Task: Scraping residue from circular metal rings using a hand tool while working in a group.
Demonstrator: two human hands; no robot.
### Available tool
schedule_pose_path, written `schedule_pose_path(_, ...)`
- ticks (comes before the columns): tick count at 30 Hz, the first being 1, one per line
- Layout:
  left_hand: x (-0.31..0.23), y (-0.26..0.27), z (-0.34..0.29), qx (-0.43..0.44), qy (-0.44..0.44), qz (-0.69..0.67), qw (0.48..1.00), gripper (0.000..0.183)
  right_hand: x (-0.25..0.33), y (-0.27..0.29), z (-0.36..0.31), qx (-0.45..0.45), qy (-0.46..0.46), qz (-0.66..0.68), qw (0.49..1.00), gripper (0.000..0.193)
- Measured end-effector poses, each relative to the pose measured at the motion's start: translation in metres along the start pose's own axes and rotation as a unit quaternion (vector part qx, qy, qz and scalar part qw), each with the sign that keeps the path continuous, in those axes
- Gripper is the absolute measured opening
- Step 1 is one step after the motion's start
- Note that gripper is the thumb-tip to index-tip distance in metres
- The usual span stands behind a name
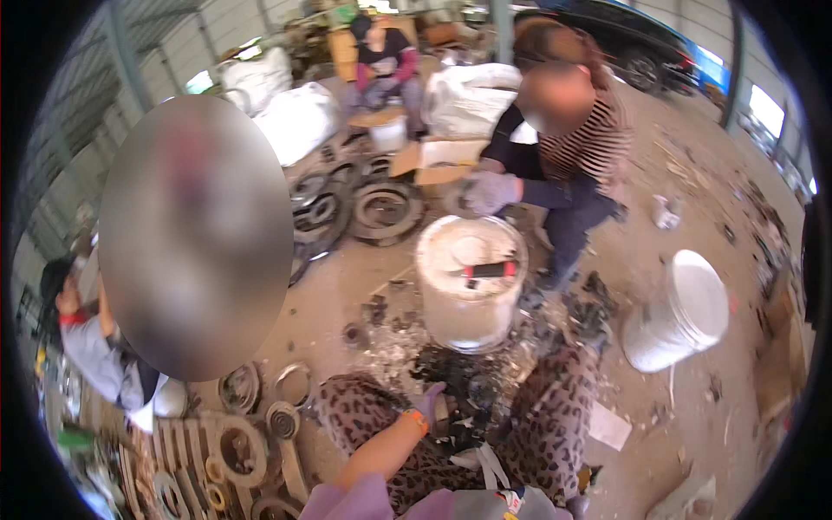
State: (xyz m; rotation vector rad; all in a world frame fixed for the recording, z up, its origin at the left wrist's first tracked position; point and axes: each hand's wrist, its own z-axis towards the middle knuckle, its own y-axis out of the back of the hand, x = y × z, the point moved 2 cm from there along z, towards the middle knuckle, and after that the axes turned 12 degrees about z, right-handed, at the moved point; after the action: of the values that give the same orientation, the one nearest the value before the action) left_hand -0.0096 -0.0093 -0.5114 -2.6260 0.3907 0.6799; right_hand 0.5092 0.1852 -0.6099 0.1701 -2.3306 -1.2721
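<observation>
My left hand, in a thin lavender glove with an orange band at the wrist, reaches down between my knees. Its fingers are closed against a brownish, round-edged piece, blurred and partly hidden by the hand. Dark broken scraps lie around and beyond it on the ground. At the lower right, beside my leopard-print trouser leg, a lavender-grey patch looks like my right hand; its fingers cannot be made out. A white lidded bucket stands just ahead, with a red-and-black handled tool on top.
Across the bucket a person in a striped top works with gloved hands. Another white bucket leans at the right. Metal rings and flat parts lie at lower left. Further people sit behind and at left; white sacks stand behind.
</observation>
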Motion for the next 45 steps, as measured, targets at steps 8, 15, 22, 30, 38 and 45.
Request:
schedule_pose_path(8,-0.001,0.034,0.022,0.058,0.036,-0.021,0.997,0.042,0.098,0.077,-0.039,-0.132,-0.27,0.296,0.907,0.046)
schedule_pose_path(15,-0.019,-0.05,0.031,0.274,-0.007,0.454,0.848,0.047,0.005,0.106,-0.081,-0.232,-0.411,0.281,0.836,0.04)
schedule_pose_path(22,-0.011,-0.214,-0.01,0.308,0.011,0.473,0.826,0.052,-0.186,0.188,-0.146,-0.437,-0.506,0.077,0.74,0.027)
schedule_pose_path(30,-0.031,-0.31,-0.039,0.228,-0.048,0.423,0.876,0.057,-0.323,0.26,-0.03,-0.453,-0.456,-0.149,0.752,0.017)
schedule_pose_path(38,-0.049,-0.108,-0.018,0.129,-0.12,0.273,0.946,0.063,-0.401,0.209,0.003,-0.043,-0.572,-0.143,0.807,0.032)
schedule_pose_path(45,-0.043,-0.05,0.022,0.097,-0.049,0.168,0.98,0.071,-0.324,0.259,0.03,-0.246,-0.278,-0.048,0.927,0.017)
